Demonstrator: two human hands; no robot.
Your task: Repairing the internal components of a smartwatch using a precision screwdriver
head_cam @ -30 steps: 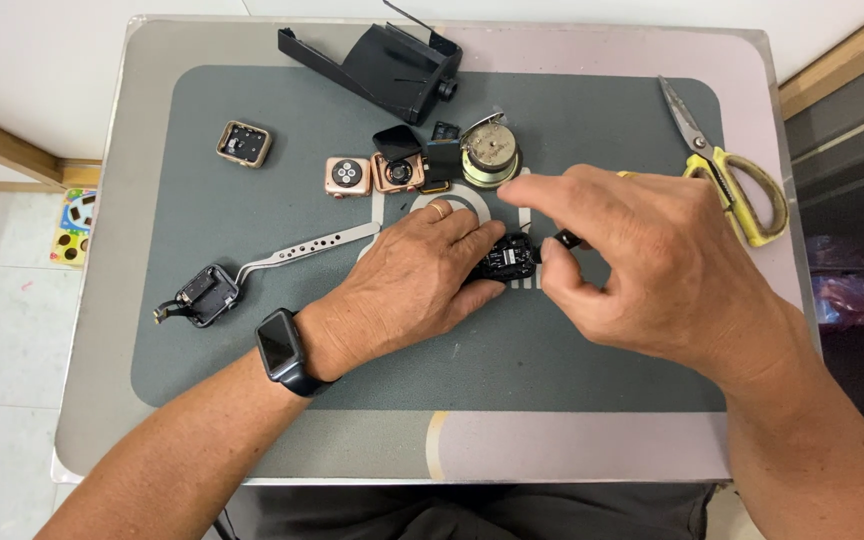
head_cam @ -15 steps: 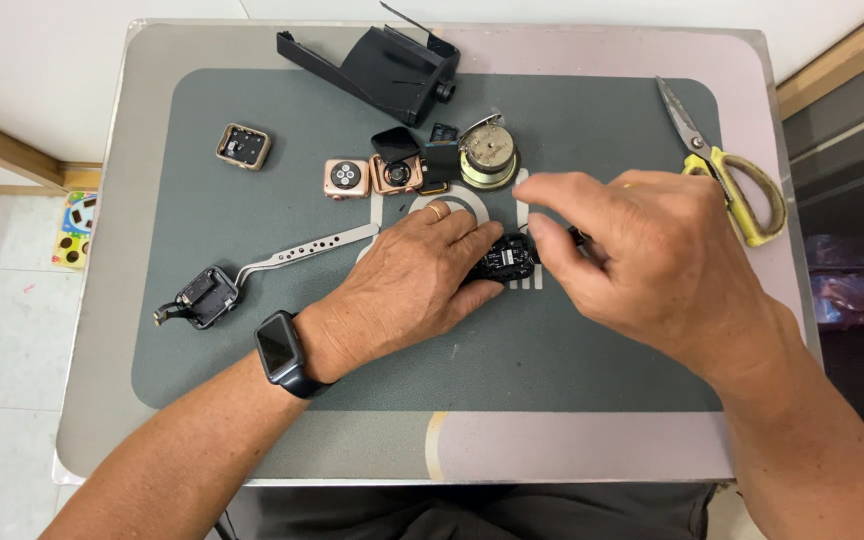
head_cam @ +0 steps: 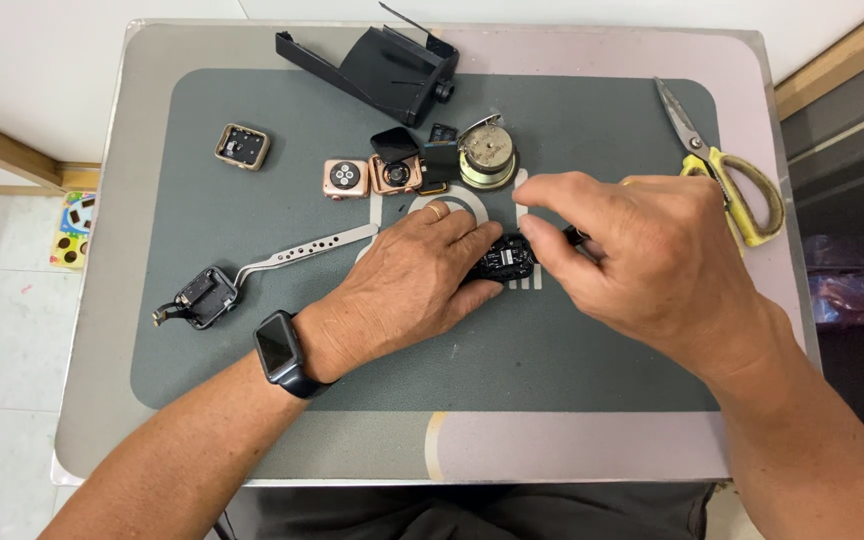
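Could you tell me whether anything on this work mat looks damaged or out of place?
Yes: several small watch bodies lie opened. The rose-gold case has its dark screen tilted up, and the black case at the mat's left edge trails a loose cable. The tweezers touch it.

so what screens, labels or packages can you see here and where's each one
Wrist smartwatch: on the left hand's wrist, dark rounded-rectangle screen, unlit, black band.
Detached black screen panel: propped on an opened rose-gold watch case, above the left hand.
White printed marking: on the grey mat, round, partly hidden under the hands.
Colourful printed card: on the floor, left of the table.
No packages seen.
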